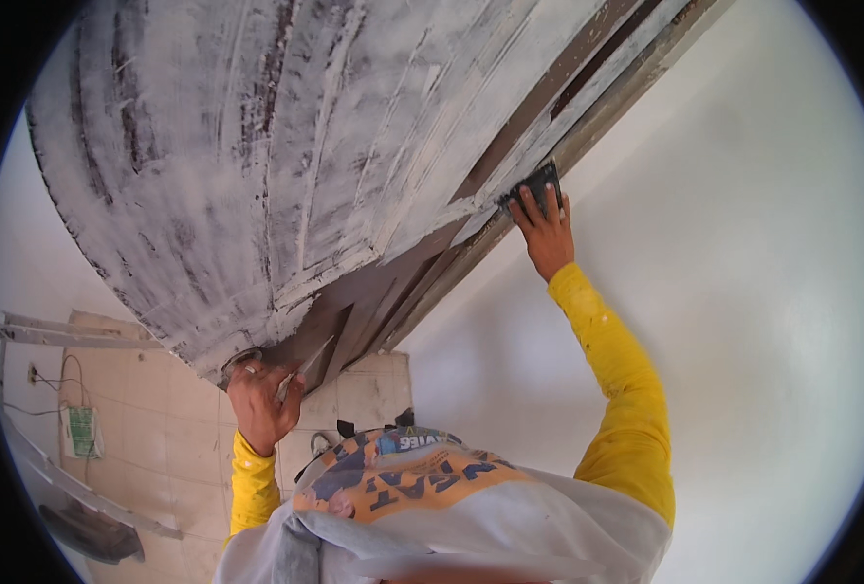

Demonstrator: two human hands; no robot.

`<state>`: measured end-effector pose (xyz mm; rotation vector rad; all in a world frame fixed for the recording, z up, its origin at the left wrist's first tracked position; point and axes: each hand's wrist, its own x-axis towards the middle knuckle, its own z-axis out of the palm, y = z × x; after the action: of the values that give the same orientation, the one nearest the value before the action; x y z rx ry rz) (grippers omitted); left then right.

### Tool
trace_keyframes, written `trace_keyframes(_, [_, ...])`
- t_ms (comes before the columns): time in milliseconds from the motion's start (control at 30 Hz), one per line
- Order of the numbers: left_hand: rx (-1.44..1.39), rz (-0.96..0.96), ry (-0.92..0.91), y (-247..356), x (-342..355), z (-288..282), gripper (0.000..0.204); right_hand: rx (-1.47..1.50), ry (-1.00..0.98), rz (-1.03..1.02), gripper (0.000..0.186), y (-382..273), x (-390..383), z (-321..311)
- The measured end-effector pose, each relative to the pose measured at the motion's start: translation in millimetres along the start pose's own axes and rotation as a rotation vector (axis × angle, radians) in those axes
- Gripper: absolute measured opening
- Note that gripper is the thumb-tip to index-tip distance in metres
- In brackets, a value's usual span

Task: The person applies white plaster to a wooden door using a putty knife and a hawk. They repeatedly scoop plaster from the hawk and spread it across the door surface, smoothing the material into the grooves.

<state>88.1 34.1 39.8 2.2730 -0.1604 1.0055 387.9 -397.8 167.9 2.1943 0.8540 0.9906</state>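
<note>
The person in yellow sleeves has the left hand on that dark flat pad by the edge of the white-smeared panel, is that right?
Not quite: the head view shows the right hand on the dark flat pad. The yellow sleeves and the white-smeared panel are as you say.

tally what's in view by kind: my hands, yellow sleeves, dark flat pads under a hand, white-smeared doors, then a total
Hands: 2 (left hand, right hand)
Yellow sleeves: 2 (left sleeve, right sleeve)
Dark pad: 1, under the right fingers
White-smeared door: 1
Total: 6
</note>
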Motion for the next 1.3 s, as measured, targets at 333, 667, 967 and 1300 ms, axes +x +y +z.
trace_keyframes(333, [0.016,0.013,0.092,-8.1,-7.2,5.1,0.019,-0.215,-0.201,-0.016,0.036,-28.4,54.6,-17.1])
trace_keyframes(667, [0.016,-0.052,0.026,5.3,3.1,2.7,0.018,-0.035,-0.016,-0.045,0.04,-18.5,26.0,8.1])
trace_keyframes(967, [0.024,-0.005,0.06,-5.0,-5.3,6.6,0.018,-0.081,-0.081,-0.065,0.041,-25.7,36.8,23.6])
trace_keyframes(1300, [0.02,-0.051,0.087,-0.1,-6.2,7.1,0.016,-0.137,-0.171,-0.059,0.041,-31.2,31.5,-14.1])
